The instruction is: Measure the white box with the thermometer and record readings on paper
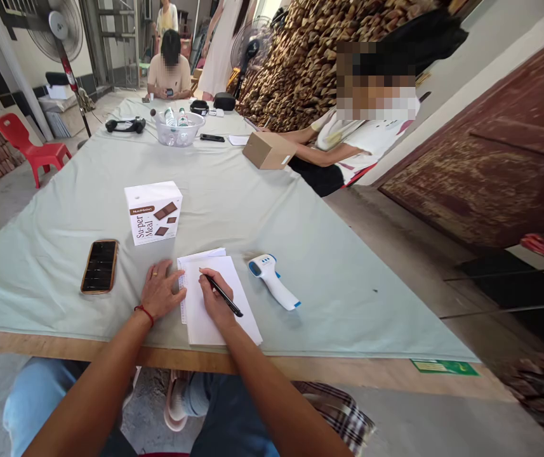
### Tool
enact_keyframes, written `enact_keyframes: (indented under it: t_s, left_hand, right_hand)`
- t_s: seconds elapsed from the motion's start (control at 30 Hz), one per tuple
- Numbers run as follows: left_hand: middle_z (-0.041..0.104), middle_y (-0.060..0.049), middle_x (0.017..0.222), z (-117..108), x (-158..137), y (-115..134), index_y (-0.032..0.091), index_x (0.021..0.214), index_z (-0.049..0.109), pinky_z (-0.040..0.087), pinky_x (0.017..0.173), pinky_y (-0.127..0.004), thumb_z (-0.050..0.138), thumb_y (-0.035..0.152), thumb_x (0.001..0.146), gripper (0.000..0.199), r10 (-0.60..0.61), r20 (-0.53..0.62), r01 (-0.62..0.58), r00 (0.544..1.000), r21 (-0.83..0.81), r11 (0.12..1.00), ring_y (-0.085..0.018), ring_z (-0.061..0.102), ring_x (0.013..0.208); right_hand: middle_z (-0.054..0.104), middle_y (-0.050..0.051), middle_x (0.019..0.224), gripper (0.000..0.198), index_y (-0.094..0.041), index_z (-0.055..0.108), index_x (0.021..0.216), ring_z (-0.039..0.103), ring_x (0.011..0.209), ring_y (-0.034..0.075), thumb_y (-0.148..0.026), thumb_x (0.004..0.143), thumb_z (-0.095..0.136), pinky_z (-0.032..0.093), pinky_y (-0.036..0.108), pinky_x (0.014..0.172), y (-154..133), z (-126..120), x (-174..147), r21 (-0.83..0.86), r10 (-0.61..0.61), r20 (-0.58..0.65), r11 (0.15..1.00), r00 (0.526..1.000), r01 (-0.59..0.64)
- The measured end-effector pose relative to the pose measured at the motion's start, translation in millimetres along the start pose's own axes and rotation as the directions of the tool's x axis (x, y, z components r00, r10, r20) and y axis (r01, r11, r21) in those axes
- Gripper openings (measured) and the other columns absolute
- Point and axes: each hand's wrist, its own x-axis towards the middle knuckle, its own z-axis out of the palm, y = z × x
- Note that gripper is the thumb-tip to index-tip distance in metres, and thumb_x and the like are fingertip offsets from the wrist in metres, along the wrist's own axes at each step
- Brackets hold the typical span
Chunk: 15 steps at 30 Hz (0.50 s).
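Near the front edge of the cloth-covered counter [324, 279], the right hand [215, 304] is pinching 1 black pen [228, 300] over the white paper [219, 333]; I cannot tell whether the tip is touching. The left hand [160, 293] is lying spread, palm down, its fingertips meeting the paper's left edge. 1 smartphone [100, 266] is lying left of that hand. 1 white printed box [153, 216] is standing beyond both hands. 1 white-and-blue thermometer [272, 279] is lying right of the paper. Farther off, 1 cardboard box [268, 151] is resting before 1 seated person [376, 149].
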Motion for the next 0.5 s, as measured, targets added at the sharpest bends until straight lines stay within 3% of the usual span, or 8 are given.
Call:
enact_keyframes:
  t_s: [0.1,0.2,0.33,0.5]
  left_hand:
    - [0.049,-0.011,0.138,-1.0,0.3,0.5,0.025,0.120,0.065,0.025,0.116,-0.050,0.065,0.032,0.081,0.039,-0.001,0.000,0.001,1.000,-0.007,1.000,-0.029,0.042,0.132]
    - [0.049,-0.012,0.138,-1.6,0.4,0.3,0.025,0.119,0.065,0.025,0.115,-0.049,0.065,0.031,0.081,0.039,0.001,0.001,-0.001,1.000,-0.005,1.000,-0.029,0.043,0.132]
    - [0.049,-0.012,0.138,-0.4,0.6,-1.4,0.025,0.120,0.065,0.026,0.115,-0.049,0.065,0.031,0.080,0.040,0.000,-0.005,0.000,1.000,0.003,1.000,-0.028,0.043,0.131]
    - [0.049,-0.012,0.137,0.3,1.5,-2.7,0.024,0.120,0.066,0.026,0.115,-0.048,0.066,0.031,0.080,0.040,0.001,-0.006,-0.002,1.000,-0.010,1.000,-0.028,0.044,0.130]
  right_hand:
    - [0.066,0.006,0.102,0.030,-0.021,0.062,0.111,0.062,0.093,0.020,-0.031,0.091,0.042,0.052,0.034,0.083,3.0,-7.6,5.4,-0.132,-0.146,0.097,0.978,0.984,0.159]
    - [0.063,0.009,0.112,0.039,-0.022,0.056,0.125,0.060,0.103,0.022,-0.019,0.091,0.036,0.050,0.037,0.087,10.1,-22.6,17.0,-0.315,-0.269,0.283,0.880,0.920,0.354]
    - [0.061,0.013,0.117,0.045,-0.021,0.055,0.130,0.058,0.102,0.025,-0.009,0.090,0.037,0.049,0.038,0.086,22.3,-44.5,35.2,-0.513,-0.249,0.506,0.682,0.826,0.521]
    - [0.062,0.013,0.113,0.042,-0.021,0.058,0.126,0.057,0.098,0.024,-0.008,0.092,0.039,0.046,0.036,0.082,33.1,-54.3,47.1,-0.615,-0.191,0.605,0.503,0.773,0.607]
